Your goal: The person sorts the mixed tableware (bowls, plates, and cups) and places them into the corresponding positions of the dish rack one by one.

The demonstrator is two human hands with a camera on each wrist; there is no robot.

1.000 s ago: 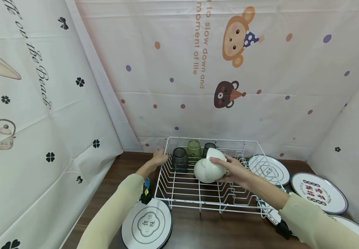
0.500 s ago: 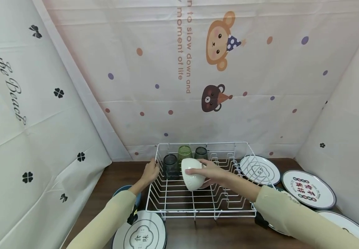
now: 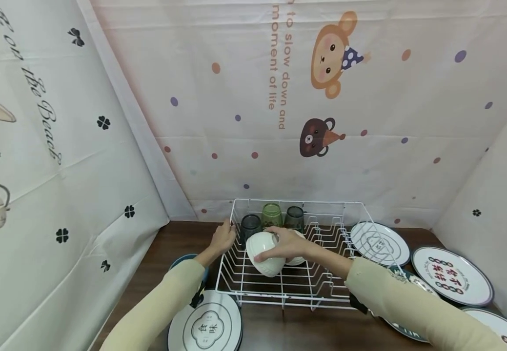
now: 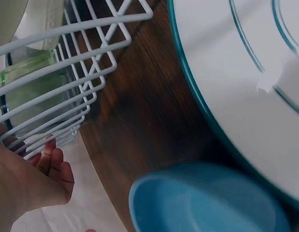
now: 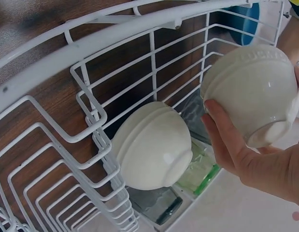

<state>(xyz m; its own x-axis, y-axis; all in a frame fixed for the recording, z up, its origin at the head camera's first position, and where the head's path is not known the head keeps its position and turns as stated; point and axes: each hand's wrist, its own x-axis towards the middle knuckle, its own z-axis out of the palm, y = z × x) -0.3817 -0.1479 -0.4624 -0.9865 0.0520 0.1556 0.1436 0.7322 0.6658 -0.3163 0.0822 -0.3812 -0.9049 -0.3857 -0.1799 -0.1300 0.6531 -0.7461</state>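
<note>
My right hand [image 3: 286,243] grips a white bowl [image 3: 262,253], held tilted over the left part of a white wire dish rack [image 3: 275,295]. In the right wrist view, fingers and thumb hold this bowl's sides. A second white bowl [image 5: 154,145] leans in the rack, partly behind the right hand in the head view. At the rack's left side, my left hand [image 3: 223,237] grips the wires; the left wrist view shows its fingers curled there. A dark glass [image 3: 251,225], a green glass [image 3: 272,214] and another dark glass [image 3: 294,217] stand upside down along the back.
White plates with dark rims [image 3: 207,324] are stacked at front left, beside a blue bowl [image 4: 202,203]. On the right lie several more plates, one with red lettering [image 3: 451,275]. Printed cloth walls [image 3: 244,146] enclose the back and sides.
My right hand has lifted the bowl away from the second bowl and carried it left, towards the dark glass. The left hand has settled round the rack's side wires.
</note>
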